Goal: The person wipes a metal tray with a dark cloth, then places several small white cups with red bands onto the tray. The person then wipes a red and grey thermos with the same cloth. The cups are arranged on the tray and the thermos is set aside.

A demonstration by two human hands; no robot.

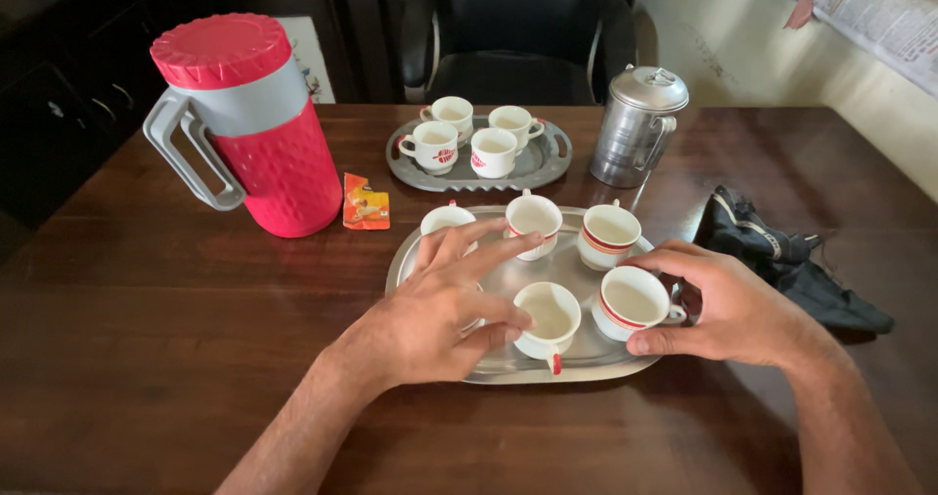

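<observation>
A silver tray (576, 363) lies on the wooden table in front of me with several white cups with red bands. My left hand (440, 309) rests over the tray's left side, its thumb and fingers touching the near cup (549, 311); another cup (445, 218) shows just beyond its fingertips. My right hand (728, 304) curls around the right cup (630, 301) at the tray's right edge. Two more cups (534, 219) (608, 233) stand at the tray's far side. All look empty or pale inside.
A second oval tray (552, 168) with several white cups sits farther back. A red and grey jug (244, 124) stands at the left, an orange sachet (364, 202) beside it. A steel lidded can (637, 126) and a dark cloth (791, 265) are at the right. A black chair is behind the table.
</observation>
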